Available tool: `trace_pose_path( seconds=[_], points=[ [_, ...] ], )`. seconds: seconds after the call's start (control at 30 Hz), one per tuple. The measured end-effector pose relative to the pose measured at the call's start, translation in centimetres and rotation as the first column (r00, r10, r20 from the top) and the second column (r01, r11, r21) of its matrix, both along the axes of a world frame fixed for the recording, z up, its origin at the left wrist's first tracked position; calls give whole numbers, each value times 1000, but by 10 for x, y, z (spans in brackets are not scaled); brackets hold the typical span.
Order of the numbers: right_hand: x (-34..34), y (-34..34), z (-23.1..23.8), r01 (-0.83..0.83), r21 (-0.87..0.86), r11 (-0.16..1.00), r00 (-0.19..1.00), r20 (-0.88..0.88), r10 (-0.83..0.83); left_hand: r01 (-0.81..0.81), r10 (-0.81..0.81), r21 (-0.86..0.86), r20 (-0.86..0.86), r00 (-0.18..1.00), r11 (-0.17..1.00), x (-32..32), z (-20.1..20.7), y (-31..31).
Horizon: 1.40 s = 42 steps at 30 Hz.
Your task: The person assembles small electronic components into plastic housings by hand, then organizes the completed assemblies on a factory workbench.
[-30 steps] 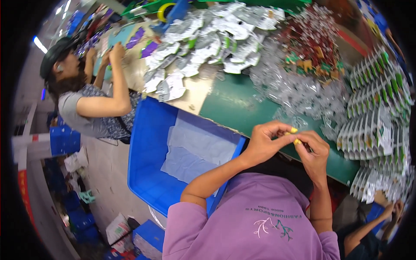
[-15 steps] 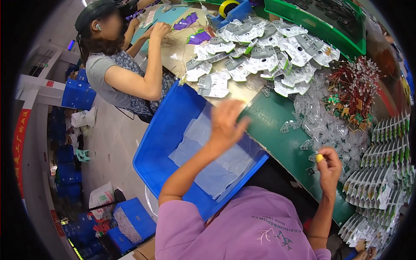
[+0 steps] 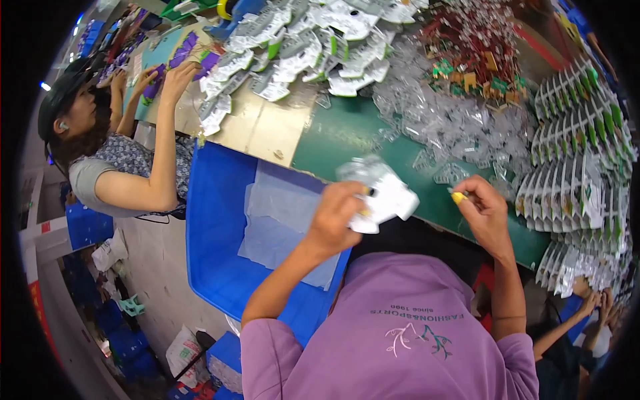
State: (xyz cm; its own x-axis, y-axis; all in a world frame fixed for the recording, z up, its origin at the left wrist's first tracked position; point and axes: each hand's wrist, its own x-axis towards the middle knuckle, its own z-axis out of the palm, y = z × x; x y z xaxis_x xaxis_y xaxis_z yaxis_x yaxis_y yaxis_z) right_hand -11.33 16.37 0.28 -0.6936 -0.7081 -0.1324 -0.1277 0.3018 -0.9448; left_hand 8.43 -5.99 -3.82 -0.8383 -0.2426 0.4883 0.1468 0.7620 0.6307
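My left hand (image 3: pixel 330 220) grips a white and grey moulded plastic part (image 3: pixel 388 199), blurred by motion, above the front edge of the green table top (image 3: pixel 347 137). Over the table to the right, my right hand (image 3: pixel 488 217) is closed in a pinch. Something yellow (image 3: pixel 458 197) shows at its thumb tip, perhaps a cover; whether a small piece sits in the pinch I cannot make out. Just beyond that hand lie loose clear plastic pieces (image 3: pixel 453 133). A heap of similar white and grey parts (image 3: pixel 300 57) covers the far left of the table.
Below the table edge at left stands a blue bin (image 3: pixel 213 267) lined with pale sheets (image 3: pixel 273 233). Red-wired components (image 3: pixel 473 40) lie at the back. Rows of stacked white and green parts (image 3: pixel 567 180) stand at right. A co-worker (image 3: pixel 133 160) sits at left, handling purple pieces (image 3: pixel 183 50).
My left hand was empty and reaching over the bin; now it holds a white plastic part nearer my body. My right hand stays pinched. The view has shifted.
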Motion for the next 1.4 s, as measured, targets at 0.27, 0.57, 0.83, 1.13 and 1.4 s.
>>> trace_pose_path(
  seconds=[0.27,0.57,0.83,1.13,1.4],
  points=[
    [28,-39,-6,-347,184,920,617,-694,371,188,-178,-169,75,981,968,-17,-12,31],
    [46,-29,-9,-330,378,865,484,-719,499,250,-253,117,11,967,961,-26,-11,8],
    [42,-19,-8,-251,427,868,548,-676,492,-228,236,-162,27,971,960,-78,-4,-16],
    [32,-12,-7,-239,341,909,574,-705,416,34,74,-475,207,976,880,-26,3,1],
    [23,-13,-14,-291,277,916,528,-752,396,205,-196,-237,61,979,950,-51,9,33]
  ],
)
